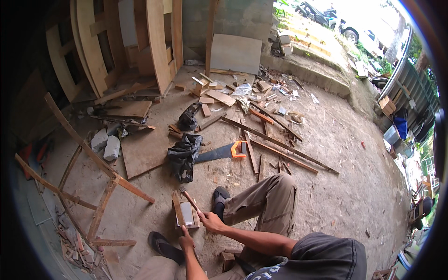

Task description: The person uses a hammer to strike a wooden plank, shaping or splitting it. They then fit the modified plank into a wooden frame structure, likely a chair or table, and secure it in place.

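My right hand (213,222) is closed round the handle of a hammer (191,199), whose head is up and to the left over a small box-like wooden block (194,220) with a white top. On that block lies a narrow wooden strip (178,208), tilted along its left side. My left hand (186,240) is closed at the strip's near end, and its fingers are partly hidden. The block stands on the ground between my feet.
Beyond the block are a black plastic bag (183,156) and a handsaw with an orange handle (239,149). Long wooden strips (280,142) lie at centre right. A wooden frame (112,179) stands at left. Scrap wood (221,97) litters the back, near leaning panels (161,51).
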`<state>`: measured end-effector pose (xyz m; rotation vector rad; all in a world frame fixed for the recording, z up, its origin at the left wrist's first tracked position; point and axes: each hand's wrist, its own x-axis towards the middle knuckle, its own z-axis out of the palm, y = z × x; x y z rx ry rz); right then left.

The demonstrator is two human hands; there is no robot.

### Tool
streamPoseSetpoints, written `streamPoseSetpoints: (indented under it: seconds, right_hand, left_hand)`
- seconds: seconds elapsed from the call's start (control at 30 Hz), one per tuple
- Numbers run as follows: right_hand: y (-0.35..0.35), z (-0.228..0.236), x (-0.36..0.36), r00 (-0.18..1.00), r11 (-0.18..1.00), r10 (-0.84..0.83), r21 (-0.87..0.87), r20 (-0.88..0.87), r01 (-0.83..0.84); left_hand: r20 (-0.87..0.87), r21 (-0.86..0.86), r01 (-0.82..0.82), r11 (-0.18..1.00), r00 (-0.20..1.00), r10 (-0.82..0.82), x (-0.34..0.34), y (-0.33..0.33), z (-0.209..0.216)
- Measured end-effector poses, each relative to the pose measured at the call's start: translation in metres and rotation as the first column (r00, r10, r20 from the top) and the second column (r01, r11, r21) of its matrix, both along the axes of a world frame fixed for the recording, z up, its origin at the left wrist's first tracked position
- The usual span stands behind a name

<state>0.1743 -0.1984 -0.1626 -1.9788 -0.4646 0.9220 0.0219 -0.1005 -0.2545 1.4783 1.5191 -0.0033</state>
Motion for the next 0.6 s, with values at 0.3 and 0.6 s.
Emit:
streamPoseSetpoints:
  seconds: [0.3,0.6]
  right_hand:
    - [0.004,-0.029,0.008,0.977,0.997,0.003,0.076,0.214,-0.019]
    - [0.005,-0.053,-0.005,1.000,0.965,-0.014,0.261,-0.006,0.015]
  left_hand:
    - [-0.108,0.053,0.083,0.995,0.991,-0.077,-0.001,0.012,-0.019]
    - [-0.108,-0.010,0.045,0.999,0.993,-0.045,-0.011,0.011,-0.024]
